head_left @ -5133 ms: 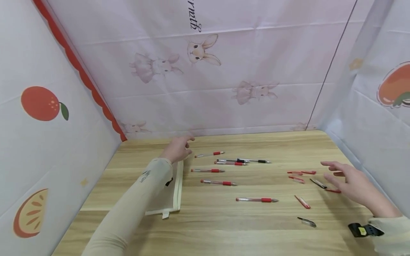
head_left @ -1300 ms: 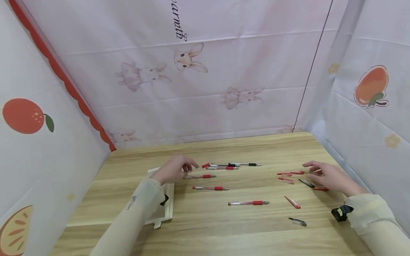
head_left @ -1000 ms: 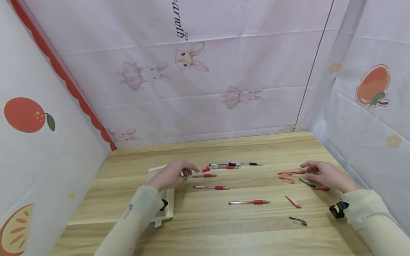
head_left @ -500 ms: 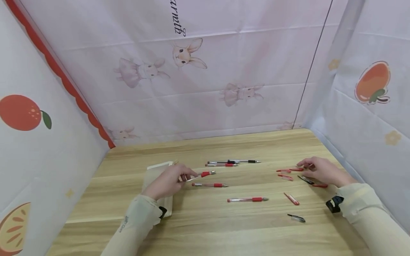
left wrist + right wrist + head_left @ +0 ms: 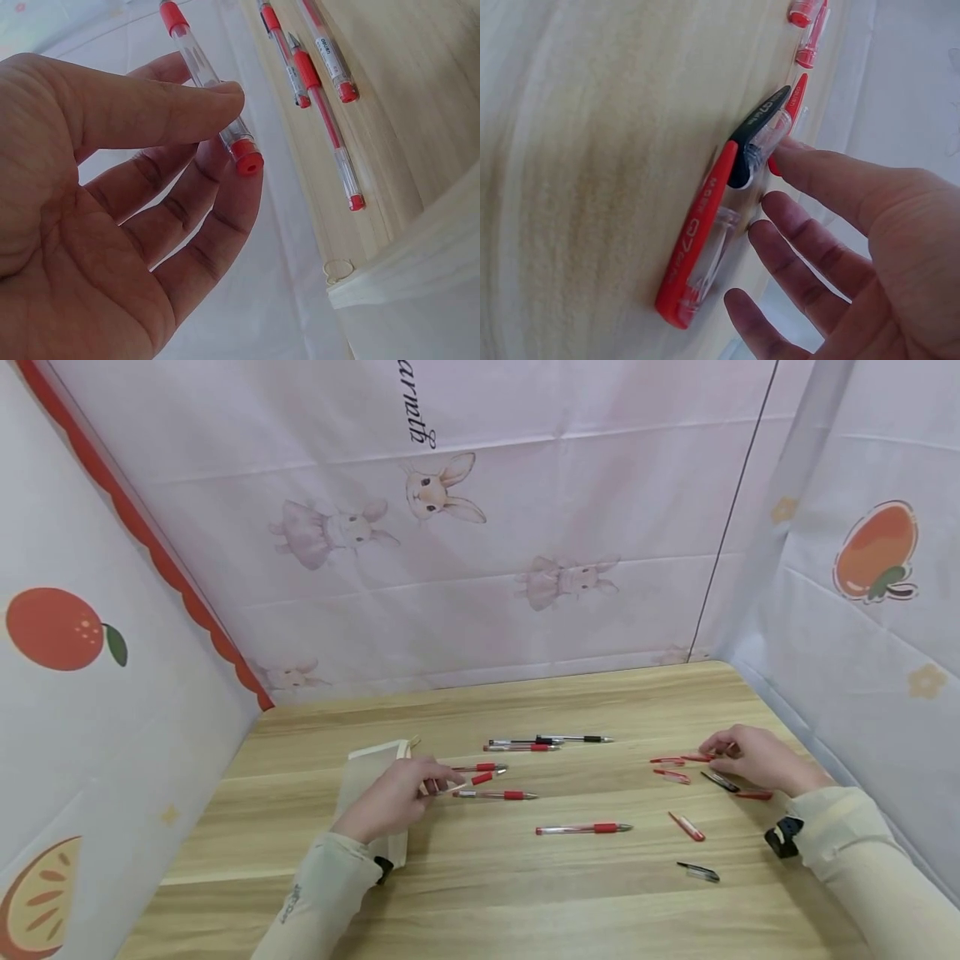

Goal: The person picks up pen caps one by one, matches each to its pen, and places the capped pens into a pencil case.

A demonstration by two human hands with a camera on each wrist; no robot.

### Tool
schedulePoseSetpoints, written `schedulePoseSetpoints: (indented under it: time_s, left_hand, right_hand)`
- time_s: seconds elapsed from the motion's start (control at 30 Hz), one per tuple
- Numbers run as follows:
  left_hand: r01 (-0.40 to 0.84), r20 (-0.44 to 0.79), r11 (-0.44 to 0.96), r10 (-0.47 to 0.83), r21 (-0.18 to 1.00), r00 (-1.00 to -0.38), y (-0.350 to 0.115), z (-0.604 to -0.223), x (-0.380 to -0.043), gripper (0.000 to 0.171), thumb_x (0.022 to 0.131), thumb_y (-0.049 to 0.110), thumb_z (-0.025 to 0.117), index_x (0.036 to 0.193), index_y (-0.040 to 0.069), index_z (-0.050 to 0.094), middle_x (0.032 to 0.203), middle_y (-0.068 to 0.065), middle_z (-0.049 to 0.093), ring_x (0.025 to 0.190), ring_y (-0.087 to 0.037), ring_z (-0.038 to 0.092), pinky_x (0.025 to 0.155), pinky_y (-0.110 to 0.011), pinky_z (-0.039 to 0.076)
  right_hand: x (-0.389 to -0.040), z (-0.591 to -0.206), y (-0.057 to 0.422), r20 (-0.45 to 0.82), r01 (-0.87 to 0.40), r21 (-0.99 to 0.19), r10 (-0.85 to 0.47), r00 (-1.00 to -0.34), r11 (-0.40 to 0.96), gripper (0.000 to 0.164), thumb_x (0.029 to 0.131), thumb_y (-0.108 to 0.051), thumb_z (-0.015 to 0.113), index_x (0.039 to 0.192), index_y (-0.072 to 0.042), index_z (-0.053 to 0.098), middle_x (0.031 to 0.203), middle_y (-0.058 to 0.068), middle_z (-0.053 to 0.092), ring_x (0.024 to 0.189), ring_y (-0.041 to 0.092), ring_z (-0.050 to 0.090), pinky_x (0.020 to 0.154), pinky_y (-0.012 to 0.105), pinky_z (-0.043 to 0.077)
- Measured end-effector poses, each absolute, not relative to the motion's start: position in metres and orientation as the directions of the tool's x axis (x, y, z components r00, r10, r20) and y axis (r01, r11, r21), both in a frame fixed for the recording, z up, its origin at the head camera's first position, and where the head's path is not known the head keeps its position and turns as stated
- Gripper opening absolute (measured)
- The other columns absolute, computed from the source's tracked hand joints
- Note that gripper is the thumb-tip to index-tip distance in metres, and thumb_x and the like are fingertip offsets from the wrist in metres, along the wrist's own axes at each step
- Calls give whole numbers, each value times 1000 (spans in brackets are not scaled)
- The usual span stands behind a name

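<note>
My left hand pinches a clear gel pen with a red grip between thumb and fingers, above the table. In the head view it overlaps two red pens lying there, a farther red pen and a nearer red pen. My right hand is at the loose caps on the right. Its thumb and index finger pinch a red pen cap, partly hidden behind the thumb. Right beside these fingers lie a black cap and another red cap.
A pale zip pouch lies under and behind my left forearm. Farther back are black pens and a red pen. One red pen lies nearer me. More caps, such as a red cap and a black cap, are scattered right.
The left hand has taken a red pen from the back and brought it nearer, its tip swinging toward me. The right hand has lowered onto the caps, thumb and index finger closing on a red one.
</note>
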State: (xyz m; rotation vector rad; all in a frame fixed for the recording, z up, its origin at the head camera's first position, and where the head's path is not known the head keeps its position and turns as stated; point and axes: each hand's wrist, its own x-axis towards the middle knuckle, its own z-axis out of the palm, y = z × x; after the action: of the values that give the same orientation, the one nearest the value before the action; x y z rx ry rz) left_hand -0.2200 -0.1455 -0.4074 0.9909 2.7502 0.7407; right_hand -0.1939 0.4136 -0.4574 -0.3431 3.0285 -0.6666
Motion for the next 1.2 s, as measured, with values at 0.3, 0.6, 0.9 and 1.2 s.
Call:
schedulePoseSetpoints:
  time_s: [0.3, 0.6, 0.9, 1.2]
  left_hand:
    - [581, 58, 660, 636, 476, -770, -150, -409, -216, 48, 92, -19, 64, 123, 13, 81, 106, -7, 75, 88, -12, 67, 79, -27, 59]
    - [580, 68, 646, 638, 496, -767, -153, -412, -213, 55, 89, -23, 61, 123, 15, 81, 106, -7, 76, 92, -22, 71, 80, -30, 60]
    - [586, 67, 648, 642, 486, -764, -153, -410, -212, 55, 89, -23, 61, 123, 16, 81, 107, -5, 76, 91, -18, 70, 80, -30, 61]
    - [587, 32, 667, 648, 458, -761, -150, -402, -206, 54, 91, -20, 60, 126, 16, 80, 108, -4, 75, 92, -15, 68, 80, -32, 61]
  right_hand:
    - [-197, -457, 408, -1, -174, -403, -191, -982, 899, 7, 98, -13, 76, 101, -9, 81, 94, 2, 79, 87, 20, 71, 83, 52, 58]
    - [-196, -461, 409, 30, -177, -382, -179, -983, 907, 5, 98, -14, 77, 95, -11, 80, 91, 0, 78, 83, 16, 68, 77, 44, 56]
    - [-192, -462, 413, 77, -185, -402, -168, -983, 897, 4, 98, -10, 76, 94, -9, 75, 88, -1, 75, 80, 11, 64, 74, 37, 53]
    - [-183, -453, 404, 87, -163, -431, -139, -986, 888, 4, 100, -14, 75, 96, -11, 75, 88, -3, 75, 80, 10, 64, 73, 36, 52]
